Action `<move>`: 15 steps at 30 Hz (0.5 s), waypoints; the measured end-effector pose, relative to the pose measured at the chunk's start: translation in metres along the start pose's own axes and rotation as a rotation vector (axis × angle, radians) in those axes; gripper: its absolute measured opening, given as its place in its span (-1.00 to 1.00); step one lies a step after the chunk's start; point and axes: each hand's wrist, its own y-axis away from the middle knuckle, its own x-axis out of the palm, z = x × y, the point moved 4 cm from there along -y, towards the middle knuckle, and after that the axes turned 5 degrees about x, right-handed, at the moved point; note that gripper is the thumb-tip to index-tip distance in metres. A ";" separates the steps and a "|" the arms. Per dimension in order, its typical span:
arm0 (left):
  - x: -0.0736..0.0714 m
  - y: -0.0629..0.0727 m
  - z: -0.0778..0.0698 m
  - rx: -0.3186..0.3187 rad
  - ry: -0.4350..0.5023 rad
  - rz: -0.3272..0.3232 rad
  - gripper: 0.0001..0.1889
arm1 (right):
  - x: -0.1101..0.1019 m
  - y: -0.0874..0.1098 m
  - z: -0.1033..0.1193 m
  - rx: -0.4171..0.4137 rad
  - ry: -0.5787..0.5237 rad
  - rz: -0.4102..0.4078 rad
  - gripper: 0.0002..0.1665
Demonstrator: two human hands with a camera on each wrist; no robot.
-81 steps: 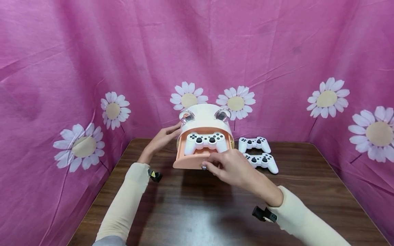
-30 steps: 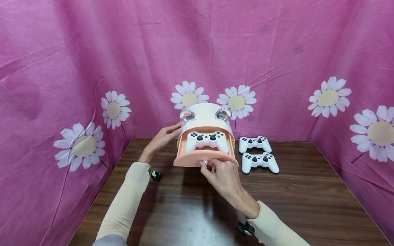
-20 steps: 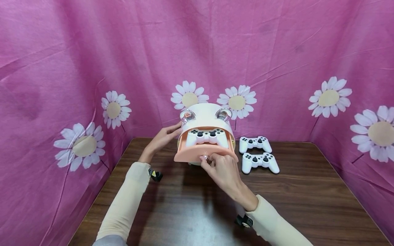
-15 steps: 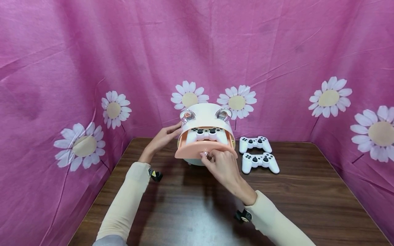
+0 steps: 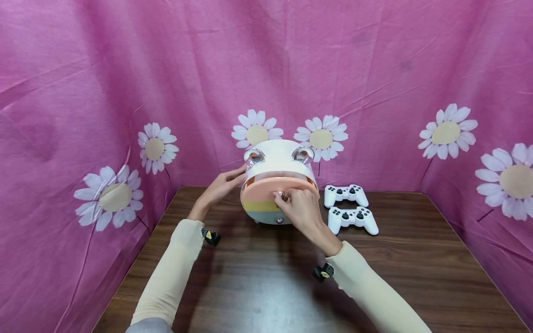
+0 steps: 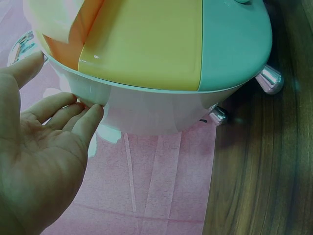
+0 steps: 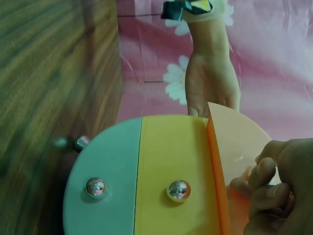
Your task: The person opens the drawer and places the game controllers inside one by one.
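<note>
A round white storage box point(image 5: 277, 155) with silver eye-like rings on top stands at the back of the table. Its peach top drawer point(image 5: 262, 190) sticks out slightly in front of the yellow drawer point(image 7: 166, 147) and the green drawer point(image 7: 110, 156). My right hand point(image 5: 303, 208) pinches the top drawer's silver knob point(image 5: 281, 194) between thumb and fingers. The left hand point(image 5: 220, 188) touches the box's left side with fairly straight fingers, as the left wrist view also shows. The game controller in the top drawer is almost wholly hidden behind the drawer front.
Two white game controllers point(image 5: 345, 196) lie right of the box, one behind the other; the nearer controller point(image 5: 353, 219) is close to my right hand. Beneath is a dark wooden table point(image 5: 258, 286). A pink flowered curtain point(image 5: 266, 69) hangs round the back and sides.
My right hand has pushed the top drawer inward, and the controller inside has slid back out of sight. The yellow and green fronts now show. My left hand has stayed at the box's side.
</note>
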 end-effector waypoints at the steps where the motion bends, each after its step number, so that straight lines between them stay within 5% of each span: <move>1: 0.000 0.000 0.000 0.003 0.000 -0.004 -0.37 | 0.001 -0.002 -0.001 0.002 -0.005 0.001 -0.38; 15: 0.001 0.003 0.001 0.028 -0.008 -0.040 -0.31 | 0.012 -0.020 -0.008 0.073 -0.023 0.028 -0.34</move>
